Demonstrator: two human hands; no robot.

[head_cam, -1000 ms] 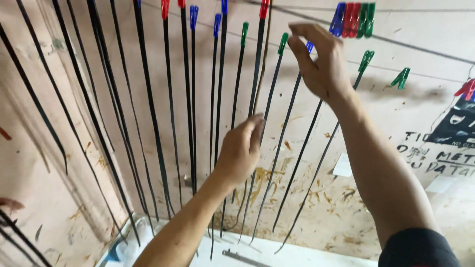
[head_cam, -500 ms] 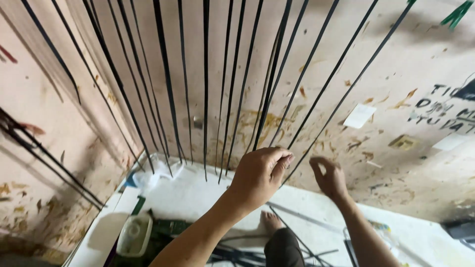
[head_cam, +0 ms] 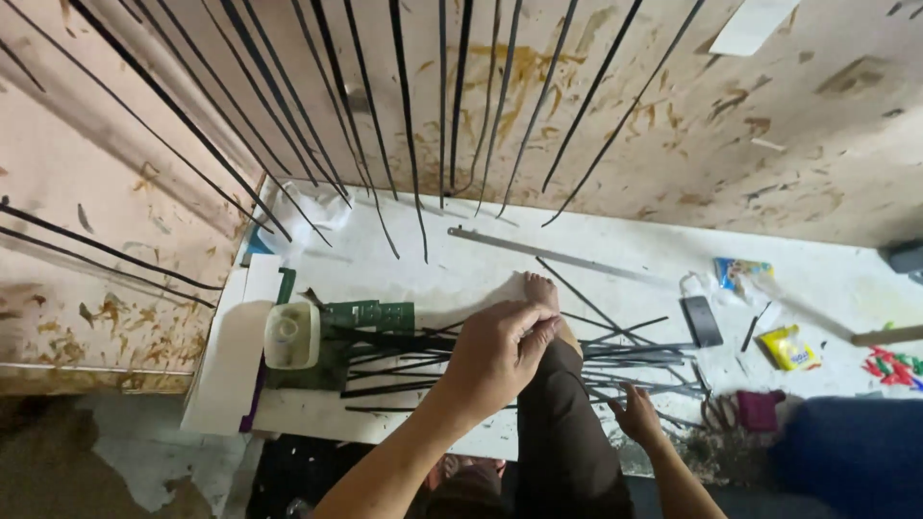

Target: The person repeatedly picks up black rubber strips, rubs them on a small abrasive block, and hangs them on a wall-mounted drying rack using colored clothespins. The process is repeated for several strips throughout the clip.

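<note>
My left hand (head_cam: 495, 354) hovers with its fingers curled in, and nothing shows in it; it is just above my knee in dark trousers (head_cam: 567, 423). My bare foot (head_cam: 540, 288) rests on the white board (head_cam: 461, 274) just beyond the hand. Lower right, my right hand (head_cam: 635, 415) reaches down with fingers apart, close to a pile of thin black strips (head_cam: 635, 370) lying on the board. More black strips (head_cam: 404, 125) hang down the stained wall above.
A white plastic tub (head_cam: 291, 334) and a green box (head_cam: 370, 315) sit left of my left hand. A long metal bar (head_cam: 548, 252), a phone (head_cam: 702, 320), a yellow packet (head_cam: 788, 346), coloured pegs (head_cam: 894, 367) and a pink object (head_cam: 760, 408) lie to the right.
My view has dropped from the hanging strips and pegs to the board below. Both hands have come down off the strips; the left is now over my knee, the right near the floor pile.
</note>
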